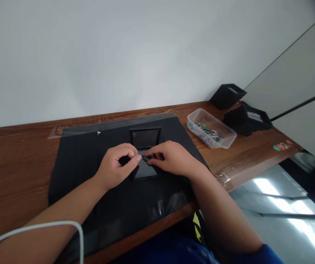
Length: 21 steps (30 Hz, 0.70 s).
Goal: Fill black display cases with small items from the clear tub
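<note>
A small black hinged box (145,138) lies open on a black mat (86,161) in the middle of the wooden table (14,161); its lid stands up at the far side and its glossy base lies toward me. My left hand (117,164) and my right hand (170,157) meet over the base. Both are closed in a pinch around a small green piece (145,158) held between their fingertips. Whether the piece touches the base I cannot tell.
A clear plastic tub (211,128) with several small green and pink pieces stands to the right of the mat. Two black box shapes (227,95) (247,119) sit at the table's far right corner. A white cable (50,225) crosses my left forearm. Clear film (69,130) borders the mat.
</note>
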### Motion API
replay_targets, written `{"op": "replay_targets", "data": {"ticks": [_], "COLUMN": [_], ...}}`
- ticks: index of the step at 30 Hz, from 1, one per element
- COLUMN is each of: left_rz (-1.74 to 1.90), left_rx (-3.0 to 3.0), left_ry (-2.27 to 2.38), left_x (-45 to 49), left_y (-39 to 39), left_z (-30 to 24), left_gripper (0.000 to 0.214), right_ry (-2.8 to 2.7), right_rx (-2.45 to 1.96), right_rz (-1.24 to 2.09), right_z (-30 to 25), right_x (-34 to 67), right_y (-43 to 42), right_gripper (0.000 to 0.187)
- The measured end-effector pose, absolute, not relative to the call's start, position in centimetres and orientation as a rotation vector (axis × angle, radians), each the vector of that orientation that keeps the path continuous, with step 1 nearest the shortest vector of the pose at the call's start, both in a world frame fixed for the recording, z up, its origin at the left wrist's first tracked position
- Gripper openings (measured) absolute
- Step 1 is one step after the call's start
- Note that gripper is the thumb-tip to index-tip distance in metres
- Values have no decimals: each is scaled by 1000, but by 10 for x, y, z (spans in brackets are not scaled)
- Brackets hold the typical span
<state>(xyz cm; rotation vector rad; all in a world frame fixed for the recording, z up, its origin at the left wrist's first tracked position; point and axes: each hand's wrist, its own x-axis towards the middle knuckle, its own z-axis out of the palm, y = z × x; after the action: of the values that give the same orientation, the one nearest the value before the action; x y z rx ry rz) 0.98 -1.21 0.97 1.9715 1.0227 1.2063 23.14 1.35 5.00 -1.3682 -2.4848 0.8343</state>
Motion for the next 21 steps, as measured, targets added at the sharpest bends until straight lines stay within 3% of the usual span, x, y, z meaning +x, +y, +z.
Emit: {"op": "replay_targets", "data": {"ticks": [13,21], "left_rz": [1201,1261], "left_rx": [2023,1962], "left_ry": [982,1165], "left_x": [10,10], "left_y": [-14,-12], "left_z": [10,9], "left_gripper": [18,21], "right_ry": [-2477,-2467], "right_rx": [-1324,-1332], "right_rz": [716,753], "right_z": [44,44], "right_x": [223,225], "right_y": [10,12], "right_gripper": [17,13]}}
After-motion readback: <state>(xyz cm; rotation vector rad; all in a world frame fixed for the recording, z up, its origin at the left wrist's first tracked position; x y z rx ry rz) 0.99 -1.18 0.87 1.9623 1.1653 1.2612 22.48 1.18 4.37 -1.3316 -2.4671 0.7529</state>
